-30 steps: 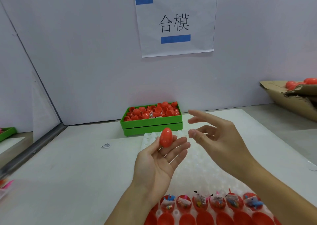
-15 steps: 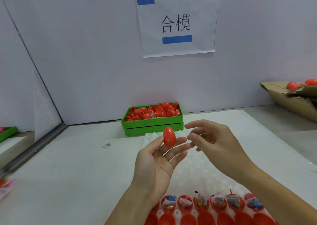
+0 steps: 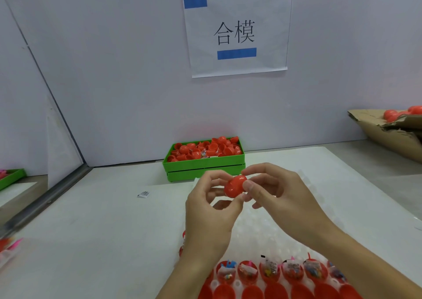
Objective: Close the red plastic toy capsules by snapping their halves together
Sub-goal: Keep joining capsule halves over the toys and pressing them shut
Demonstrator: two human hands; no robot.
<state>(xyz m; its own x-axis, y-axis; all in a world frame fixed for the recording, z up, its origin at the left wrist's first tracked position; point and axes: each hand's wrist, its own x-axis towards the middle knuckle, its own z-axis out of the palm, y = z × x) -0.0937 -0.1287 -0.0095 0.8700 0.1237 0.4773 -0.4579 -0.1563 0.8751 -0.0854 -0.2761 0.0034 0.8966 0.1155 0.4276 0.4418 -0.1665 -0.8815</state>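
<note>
A red capsule (image 3: 235, 186), glossy and egg-shaped, sits in mid-air between both hands above the white table (image 3: 102, 218); its surface is smooth plastic with a soft highlight near the top, and no seam between its halves can be made out from this angle. The left hand (image 3: 211, 216) rises from below with its fingers curled up round the capsule's left side, thumb and forefinger pinching it; the right hand (image 3: 280, 198) comes in from the right, its thumb and first fingers curled onto the capsule's right end, the remaining fingers loosely bent beneath; both hands thus have hold of the same capsule, which hangs just in front of the green bin (image 3: 204, 165).

That bin stands against the back wall, heaped with loose red capsule halves (image 3: 205, 149); under the hands lies a white moulded tray (image 3: 262, 230) whose near rows carry open red halves (image 3: 269, 273) (each with a small wrapped toy inside, too small to identify), with further red halves along the bottom edge. A printed paper sign (image 3: 237, 31) with two blue strips is fixed to the wall above; a cardboard box (image 3: 388, 134) holding red capsules sits at the far right; a small label scrap (image 3: 143, 194) lies on the table to the left.
</note>
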